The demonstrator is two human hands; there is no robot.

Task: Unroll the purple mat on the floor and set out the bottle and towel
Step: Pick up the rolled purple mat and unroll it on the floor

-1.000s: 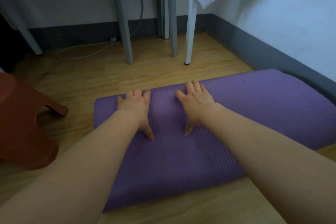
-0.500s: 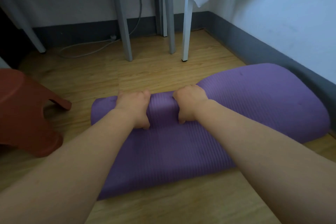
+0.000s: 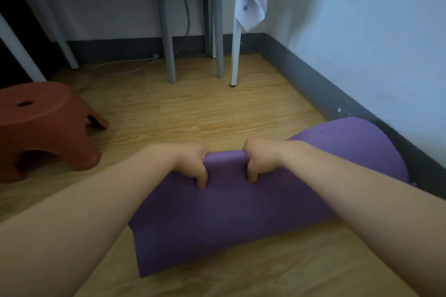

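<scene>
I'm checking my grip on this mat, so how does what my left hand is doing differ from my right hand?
The left hand grips the purple mat toward the mat's left end, while the right hand grips it nearer the middle. Past the right hand the mat bulges toward the wall; the mat's left end is hidden behind the left hand and forearm. Both hands curl over the mat's far edge, thumbs on the near face, a short strip of mat between them.

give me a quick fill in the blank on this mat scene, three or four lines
1. Both hands grip the far edge of the ____ mat.
2. The left hand and right hand hold the mat with fingers ____ over its edge.
3. To the person's left stands a low ____ stool on the wooden floor.
4. The white cloth hanging off the table is printed with ____.

Missing words: purple; curled; red-brown; stars
</scene>
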